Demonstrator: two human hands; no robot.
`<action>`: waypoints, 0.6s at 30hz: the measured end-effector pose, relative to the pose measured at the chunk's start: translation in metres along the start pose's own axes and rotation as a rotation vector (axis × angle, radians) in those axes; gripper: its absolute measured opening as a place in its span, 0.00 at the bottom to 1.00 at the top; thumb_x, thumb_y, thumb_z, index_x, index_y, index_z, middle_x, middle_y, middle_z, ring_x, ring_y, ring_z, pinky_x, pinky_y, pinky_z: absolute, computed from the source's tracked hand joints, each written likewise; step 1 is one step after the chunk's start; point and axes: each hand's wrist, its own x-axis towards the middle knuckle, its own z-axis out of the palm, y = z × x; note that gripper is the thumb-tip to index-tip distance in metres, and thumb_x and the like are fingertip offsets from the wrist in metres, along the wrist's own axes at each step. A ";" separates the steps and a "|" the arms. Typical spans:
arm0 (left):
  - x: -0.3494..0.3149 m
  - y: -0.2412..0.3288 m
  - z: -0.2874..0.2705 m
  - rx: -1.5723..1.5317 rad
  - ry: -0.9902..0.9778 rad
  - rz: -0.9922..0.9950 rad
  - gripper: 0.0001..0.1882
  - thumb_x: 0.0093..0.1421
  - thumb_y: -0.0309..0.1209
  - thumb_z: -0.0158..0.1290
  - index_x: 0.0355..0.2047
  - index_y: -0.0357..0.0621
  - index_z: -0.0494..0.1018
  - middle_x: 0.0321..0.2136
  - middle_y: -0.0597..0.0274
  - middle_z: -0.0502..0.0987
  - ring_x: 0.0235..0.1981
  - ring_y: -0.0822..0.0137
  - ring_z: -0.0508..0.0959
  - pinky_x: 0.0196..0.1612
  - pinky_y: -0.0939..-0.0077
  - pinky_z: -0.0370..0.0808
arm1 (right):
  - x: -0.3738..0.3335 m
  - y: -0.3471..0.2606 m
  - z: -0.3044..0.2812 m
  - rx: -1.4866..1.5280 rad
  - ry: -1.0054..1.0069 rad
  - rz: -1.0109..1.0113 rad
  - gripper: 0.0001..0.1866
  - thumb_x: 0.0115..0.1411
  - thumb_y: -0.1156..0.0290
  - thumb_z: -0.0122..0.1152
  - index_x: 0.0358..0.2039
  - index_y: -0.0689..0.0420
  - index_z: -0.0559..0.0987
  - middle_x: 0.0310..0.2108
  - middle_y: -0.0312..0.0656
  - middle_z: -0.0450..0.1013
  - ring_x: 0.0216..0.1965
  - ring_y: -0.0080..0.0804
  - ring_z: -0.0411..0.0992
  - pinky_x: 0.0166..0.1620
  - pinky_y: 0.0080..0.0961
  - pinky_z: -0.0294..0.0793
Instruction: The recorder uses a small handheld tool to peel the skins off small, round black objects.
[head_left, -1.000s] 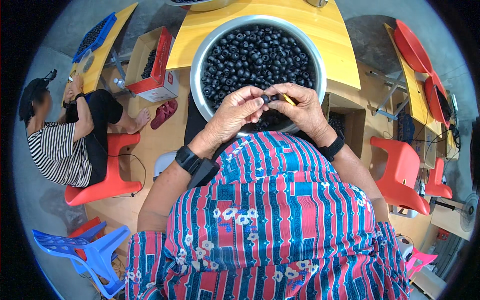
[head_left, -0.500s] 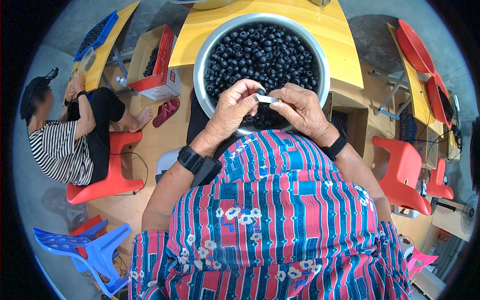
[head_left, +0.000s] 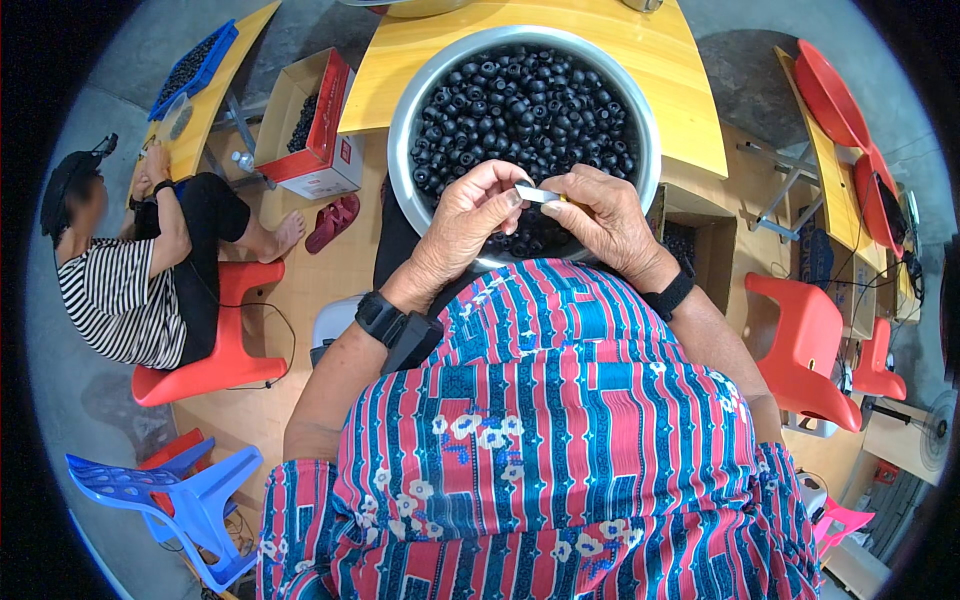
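Just over the near rim of a wide metal basin, my two hands meet. My right hand is closed around a small knife with a short pale blade and a bit of yellow at the handle. Its blade points left, against the fingertips of my left hand. Those fingers are pinched on a small round black piece, now mostly hidden by fingers and blade. Many similar black pieces fill the basin, shiny and round, several showing a ring-like end.
The basin overlaps a yellow wooden table. On the left are a red-and-white carton, a red slipper and a seated person at another table. A cardboard box and red stools stand on the right.
The knife blade has turned, showing its flat side more, and now covers the black piece that showed between my left fingertips. Both hands stay in nearly the same place.
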 end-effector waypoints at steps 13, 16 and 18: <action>0.000 0.001 0.002 0.029 0.001 0.000 0.12 0.66 0.34 0.50 0.45 0.39 0.69 0.30 0.68 0.70 0.28 0.80 0.67 0.33 0.84 0.67 | 0.000 0.002 0.000 0.001 -0.007 -0.010 0.12 0.59 0.61 0.58 0.36 0.56 0.79 0.26 0.45 0.73 0.30 0.45 0.73 0.34 0.35 0.72; 0.001 0.001 0.002 0.030 -0.003 0.001 0.12 0.66 0.34 0.50 0.45 0.39 0.69 0.30 0.68 0.70 0.28 0.80 0.67 0.33 0.84 0.67 | 0.001 0.001 0.000 0.021 -0.024 -0.013 0.13 0.60 0.60 0.58 0.36 0.56 0.79 0.26 0.45 0.73 0.31 0.45 0.73 0.35 0.35 0.72; 0.000 0.001 0.002 0.023 -0.003 -0.002 0.12 0.66 0.33 0.50 0.44 0.39 0.69 0.30 0.68 0.70 0.28 0.79 0.67 0.33 0.84 0.67 | 0.002 0.001 0.000 0.015 -0.011 -0.006 0.13 0.60 0.61 0.56 0.35 0.58 0.78 0.27 0.46 0.73 0.32 0.47 0.73 0.36 0.36 0.71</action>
